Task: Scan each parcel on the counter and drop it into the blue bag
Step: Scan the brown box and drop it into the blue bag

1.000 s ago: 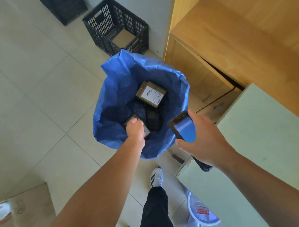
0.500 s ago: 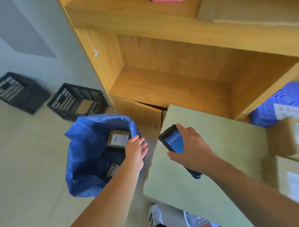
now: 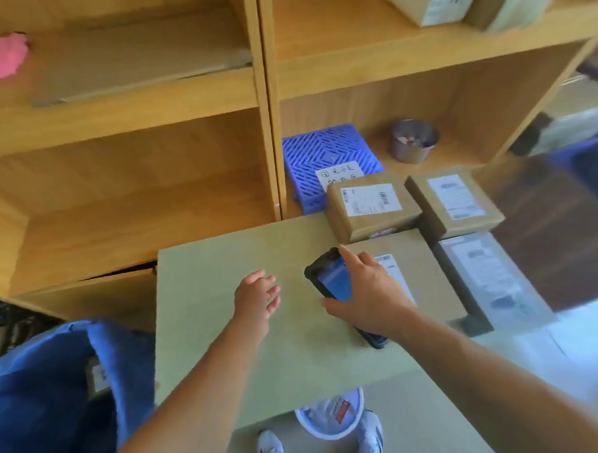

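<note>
At the far left the blue bag [image 3: 41, 391] stood on the floor beside the counter [image 3: 209, 333], with one labelled parcel [image 3: 97, 377] showing inside it. A second earlier the left hand [image 3: 256, 298] had been down in the bag's mouth. It had since come up over the bare counter top, fingers loosely spread and holding nothing, so that drop looked finished. To its right, the right hand [image 3: 369, 298] gripped the scanner [image 3: 329, 283], screen lit, above a large flat box [image 3: 426, 272]. Beyond lay two small boxes [image 3: 368, 206] [image 3: 454, 202] and a grey mailer [image 3: 492, 279], all still on the counter. At least four parcels seemed left, and the flat box was probably the next to be scanned.
</note>
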A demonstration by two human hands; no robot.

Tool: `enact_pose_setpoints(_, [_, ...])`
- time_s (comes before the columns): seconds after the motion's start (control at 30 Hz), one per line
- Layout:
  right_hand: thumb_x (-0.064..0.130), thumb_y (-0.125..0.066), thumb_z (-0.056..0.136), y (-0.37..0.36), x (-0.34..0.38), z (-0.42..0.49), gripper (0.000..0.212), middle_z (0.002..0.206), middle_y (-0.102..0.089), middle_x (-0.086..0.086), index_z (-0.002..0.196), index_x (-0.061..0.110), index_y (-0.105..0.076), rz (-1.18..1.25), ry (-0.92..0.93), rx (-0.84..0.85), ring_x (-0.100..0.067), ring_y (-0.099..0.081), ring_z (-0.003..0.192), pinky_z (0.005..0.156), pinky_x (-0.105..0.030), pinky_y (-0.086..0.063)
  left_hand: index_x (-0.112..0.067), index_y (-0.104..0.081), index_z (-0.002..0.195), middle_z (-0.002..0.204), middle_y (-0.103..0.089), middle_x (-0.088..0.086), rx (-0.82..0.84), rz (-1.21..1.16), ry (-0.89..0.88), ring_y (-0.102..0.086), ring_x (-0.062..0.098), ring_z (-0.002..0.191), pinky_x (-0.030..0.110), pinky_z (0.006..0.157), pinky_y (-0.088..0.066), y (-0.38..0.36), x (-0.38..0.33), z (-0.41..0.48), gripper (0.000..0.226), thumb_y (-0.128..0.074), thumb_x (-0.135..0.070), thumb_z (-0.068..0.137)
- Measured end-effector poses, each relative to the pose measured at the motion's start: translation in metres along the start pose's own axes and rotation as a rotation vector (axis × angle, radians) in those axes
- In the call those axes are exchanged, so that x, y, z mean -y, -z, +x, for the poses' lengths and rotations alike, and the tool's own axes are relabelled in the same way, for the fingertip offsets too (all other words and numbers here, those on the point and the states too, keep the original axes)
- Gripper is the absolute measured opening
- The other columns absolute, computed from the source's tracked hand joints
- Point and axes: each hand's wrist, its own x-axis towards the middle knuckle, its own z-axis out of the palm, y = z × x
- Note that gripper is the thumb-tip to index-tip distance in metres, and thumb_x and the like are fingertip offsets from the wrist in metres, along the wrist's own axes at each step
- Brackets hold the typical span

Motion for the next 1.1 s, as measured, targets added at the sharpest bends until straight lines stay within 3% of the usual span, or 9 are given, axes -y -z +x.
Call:
enact_pose_setpoints(0.1, [0.056,-0.067,0.075,0.018,-0.054,-0.014,0.093,0.135,-0.043,0.002,0.152,0.032,-0.020,0.017,-0.107,-0.034,-0.022,-0.051,0.115,0.086,-0.036,-0.049,-0.015,-0.056,0.137,0.122,-0.066,0.010,0.093,0.055,0.032,-0.065,0.026,0.108,0.040,0.092,-0.055,-0.059,0.024,-0.004,0.038,-0.052,0.000,0.102])
enact_pose_setpoints(0.27, [0.062,-0.070,0.073,0.033,-0.120,-0.030,0.098,0.130,-0.046,0.003,0.151,0.034,-0.017,0.022,-0.245,-0.064,-0.019,-0.053,0.111,0.088,-0.038,-0.053,-0.015,-0.059,0.135,0.119,-0.066,0.008,0.147,0.170,0.087,-0.063,0.023,0.104,0.036,0.077,-0.054,-0.129,0.060,0.002,0.036,-0.053,-0.004,0.100])
enact_pose_setpoints(0.37, [0.062,-0.070,0.074,0.039,-0.147,-0.036,0.101,0.133,-0.045,0.002,0.153,0.033,-0.016,0.013,-0.307,-0.060,-0.020,-0.052,0.112,0.088,-0.037,-0.052,-0.016,-0.058,0.138,0.128,-0.061,0.009,0.162,0.240,0.113,-0.059,0.022,0.117,0.039,0.087,-0.054,-0.155,0.079,0.004,0.041,-0.054,-0.006,0.098])
enact_pose_setpoints(0.53, [0.061,-0.071,0.076,0.037,-0.174,-0.040,0.096,0.125,-0.046,0.002,0.151,0.034,-0.019,0.034,-0.366,-0.057,-0.017,-0.050,0.102,0.085,-0.036,-0.054,-0.017,-0.052,0.145,0.138,-0.059,0.007,0.091,0.341,0.004,-0.060,0.024,0.117,0.043,0.107,-0.051,-0.176,0.103,-0.001,0.052,-0.056,-0.008,0.093])
enact_pose_setpoints(0.73, [0.059,-0.070,0.077,0.030,-0.183,-0.042,0.093,0.124,-0.044,0.002,0.151,0.032,-0.019,0.048,-0.385,-0.023,-0.016,-0.042,0.097,0.078,-0.030,-0.044,-0.013,-0.036,0.157,0.155,-0.047,0.010,-0.031,0.471,-0.046,-0.053,0.031,0.134,0.038,0.109,-0.044,-0.174,0.111,0.004,0.073,-0.064,-0.014,0.091])
enact_pose_setpoints(0.8, [0.058,-0.069,0.078,0.029,-0.184,-0.041,0.092,0.123,-0.044,0.002,0.151,0.032,-0.020,0.050,-0.384,-0.018,-0.016,-0.041,0.097,0.078,-0.030,-0.043,-0.009,-0.039,0.153,0.144,-0.051,0.010,-0.019,0.470,0.045,-0.054,0.031,0.124,0.036,0.101,-0.043,-0.175,0.111,0.005,0.063,-0.063,-0.014,0.094])
enact_pose_setpoints(0.9, [0.060,-0.068,0.078,0.030,-0.185,-0.039,0.093,0.121,-0.044,0.002,0.152,0.031,-0.019,0.044,-0.380,-0.020,-0.016,-0.042,0.097,0.078,-0.030,-0.044,-0.008,-0.051,0.115,0.109,-0.057,0.006,0.021,0.436,0.170,-0.054,0.024,0.084,0.030,0.076,-0.039,-0.176,0.115,0.006,0.022,-0.062,-0.013,0.096])
enact_pose_setpoints(1.1, [0.063,-0.067,0.078,0.033,-0.190,-0.036,0.096,0.126,-0.044,0.002,0.153,0.034,-0.015,0.039,-0.400,-0.021,-0.016,-0.046,0.100,0.081,-0.031,-0.050,-0.010,-0.055,0.114,0.112,-0.064,0.007,0.023,0.425,0.108,-0.060,0.029,0.092,0.032,0.077,-0.046,-0.180,0.131,0.003,0.021,-0.061,-0.009,0.094])
